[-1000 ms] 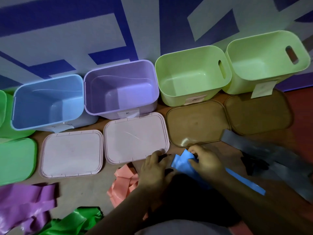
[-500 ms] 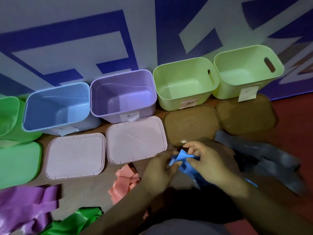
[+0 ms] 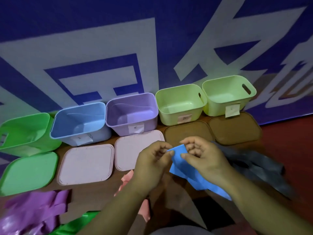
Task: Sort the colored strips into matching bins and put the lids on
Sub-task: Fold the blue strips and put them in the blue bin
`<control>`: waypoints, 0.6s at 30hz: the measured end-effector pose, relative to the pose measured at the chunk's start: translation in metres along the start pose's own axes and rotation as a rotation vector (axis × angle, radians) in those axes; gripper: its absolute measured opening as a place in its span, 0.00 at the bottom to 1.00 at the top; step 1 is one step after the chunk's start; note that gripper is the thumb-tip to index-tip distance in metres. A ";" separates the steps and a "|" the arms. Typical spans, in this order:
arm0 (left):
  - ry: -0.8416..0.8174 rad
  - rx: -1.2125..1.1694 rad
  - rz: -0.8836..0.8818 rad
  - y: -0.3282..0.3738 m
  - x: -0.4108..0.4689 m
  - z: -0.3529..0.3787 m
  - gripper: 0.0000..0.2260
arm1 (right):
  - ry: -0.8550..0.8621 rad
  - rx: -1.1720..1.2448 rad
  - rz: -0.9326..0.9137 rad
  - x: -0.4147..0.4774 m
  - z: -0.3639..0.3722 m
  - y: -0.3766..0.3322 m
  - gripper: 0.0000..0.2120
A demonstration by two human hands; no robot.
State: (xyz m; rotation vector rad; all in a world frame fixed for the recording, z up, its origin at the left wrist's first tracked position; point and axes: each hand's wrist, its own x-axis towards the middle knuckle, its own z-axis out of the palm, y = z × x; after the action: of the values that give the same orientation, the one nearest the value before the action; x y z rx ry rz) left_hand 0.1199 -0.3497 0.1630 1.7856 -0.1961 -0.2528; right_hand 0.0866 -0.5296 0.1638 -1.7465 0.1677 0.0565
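Centre frame, left hand (image 3: 152, 161) and right hand (image 3: 205, 158) pinch the creased blue strip (image 3: 178, 161) at its top edge; blue bin (image 3: 67, 123) stands open, unobstructed, mid-left.

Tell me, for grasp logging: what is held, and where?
Both pinch the blue strip at its top end: left hand the left corner, right hand the right side.

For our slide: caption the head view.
Left hand and right hand pinch a blue strip; the blue bin stands open.
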 end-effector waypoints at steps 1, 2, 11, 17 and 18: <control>0.018 0.000 0.013 0.006 -0.003 -0.004 0.09 | 0.001 0.023 -0.016 -0.001 0.003 -0.007 0.21; 0.034 -0.010 0.029 0.012 -0.005 -0.008 0.09 | 0.002 0.041 -0.028 -0.003 0.005 -0.013 0.21; 0.106 -0.073 0.117 0.048 -0.027 -0.038 0.07 | -0.029 0.072 -0.154 -0.015 0.026 -0.060 0.12; 0.118 -0.077 0.064 0.039 -0.033 -0.052 0.07 | -0.067 0.100 -0.092 -0.013 0.040 -0.052 0.10; 0.127 -0.072 0.047 0.034 -0.033 -0.053 0.07 | -0.072 0.098 -0.081 -0.012 0.042 -0.050 0.09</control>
State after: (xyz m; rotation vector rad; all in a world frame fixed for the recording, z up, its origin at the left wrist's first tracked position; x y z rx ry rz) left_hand 0.1025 -0.2986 0.2102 1.7170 -0.1362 -0.1114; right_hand 0.0842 -0.4788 0.2062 -1.6488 0.0463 0.0518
